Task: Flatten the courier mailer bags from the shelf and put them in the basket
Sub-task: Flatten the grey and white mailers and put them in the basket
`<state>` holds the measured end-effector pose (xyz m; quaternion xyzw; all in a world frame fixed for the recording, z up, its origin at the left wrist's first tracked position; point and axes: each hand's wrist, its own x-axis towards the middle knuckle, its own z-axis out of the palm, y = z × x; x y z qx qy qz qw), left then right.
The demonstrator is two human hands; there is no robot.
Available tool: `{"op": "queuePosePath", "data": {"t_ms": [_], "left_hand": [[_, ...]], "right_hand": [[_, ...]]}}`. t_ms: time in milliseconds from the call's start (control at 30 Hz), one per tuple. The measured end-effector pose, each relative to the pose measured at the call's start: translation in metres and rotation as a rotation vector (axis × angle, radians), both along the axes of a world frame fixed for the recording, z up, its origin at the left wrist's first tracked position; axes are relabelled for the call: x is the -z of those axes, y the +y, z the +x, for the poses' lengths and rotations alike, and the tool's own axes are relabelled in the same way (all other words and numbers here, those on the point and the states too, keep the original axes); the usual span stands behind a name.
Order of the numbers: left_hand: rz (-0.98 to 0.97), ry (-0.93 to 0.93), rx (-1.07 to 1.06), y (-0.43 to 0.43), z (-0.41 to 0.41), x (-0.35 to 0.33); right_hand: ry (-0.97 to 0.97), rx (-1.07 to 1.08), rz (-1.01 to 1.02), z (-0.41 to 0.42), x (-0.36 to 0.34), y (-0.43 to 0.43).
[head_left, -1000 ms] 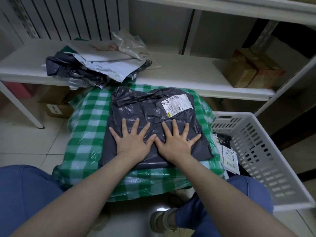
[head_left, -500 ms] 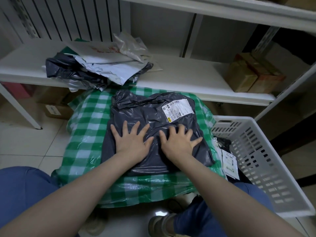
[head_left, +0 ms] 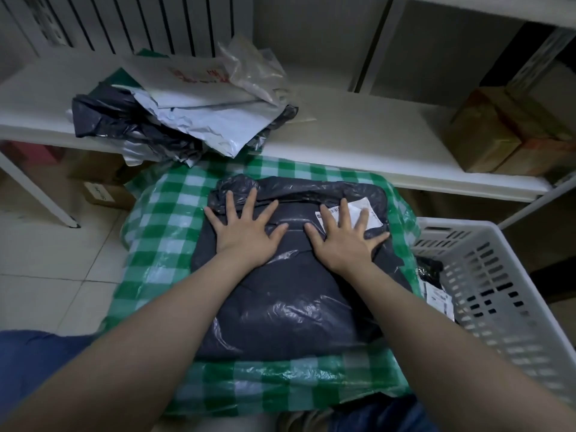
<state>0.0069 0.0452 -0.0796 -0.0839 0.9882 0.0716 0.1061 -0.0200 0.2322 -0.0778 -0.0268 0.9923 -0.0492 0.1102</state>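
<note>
A dark grey mailer bag [head_left: 290,294] with a white shipping label [head_left: 358,210] lies on a surface covered in green-and-white checked plastic [head_left: 162,244]. My left hand [head_left: 246,227] presses flat on its far left part, fingers spread. My right hand [head_left: 344,233] presses flat on its far right part, fingers partly over the label. A heap of crumpled grey, white and clear mailer bags [head_left: 174,120] sits on the white shelf [head_left: 358,145] behind. The white slotted basket [head_left: 486,275] stands at the right and holds a dark bag with a label [head_left: 436,291].
Brown cardboard boxes [head_left: 505,132] stand on the shelf at the right. More boxes [head_left: 103,188] sit on the tiled floor under the shelf at the left, beside a white shelf leg [head_left: 37,194]. My blue-trousered knees show at the bottom.
Both hands have slid away from me, from the middle of the dark bag to its far part, and spread further apart. The right fingers now cover part of the label.
</note>
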Motion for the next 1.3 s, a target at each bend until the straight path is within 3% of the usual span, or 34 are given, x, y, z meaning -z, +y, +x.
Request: {"op": "queuePosePath", "data": {"t_ms": [200,367,433,600,733,900,1100,1200,1300], "left_hand": [[-0.005,-0.005,0.004,0.001,0.000,0.006],[0.049,-0.033,0.009,-0.001,0.001,-0.004],[0.091,0.068,-0.006,-0.004,0.001,-0.013],[0.086,0.520,-0.070,-0.014,-0.001,-0.041],[0.054,0.706,-0.106,-0.038,-0.025,-0.065],[0.036,0.633,-0.125,-0.073,-0.069,-0.088],[-0.084,0.382,-0.136,-0.125,-0.133,-0.102],[-0.113,0.241,-0.176,-0.139,-0.150,-0.096],[-0.090,0.166,-0.199,-0.145,-0.153,-0.081]], "right_hand": [[0.019,0.009,-0.004,-0.001,0.007,-0.001],[-0.075,0.020,-0.023,-0.003,-0.002,-0.001],[-0.055,0.051,-0.040,-0.007,-0.013,-0.005],[0.219,0.069,-0.056,-0.016,-0.036,-0.023],[0.317,0.012,-0.147,-0.043,-0.053,-0.054],[0.336,-0.141,-0.259,-0.093,-0.069,-0.092],[0.327,-0.209,-0.331,-0.170,-0.091,-0.155],[0.311,-0.255,-0.197,-0.211,-0.097,-0.178],[0.113,-0.202,-0.045,-0.245,-0.087,-0.188]]}}
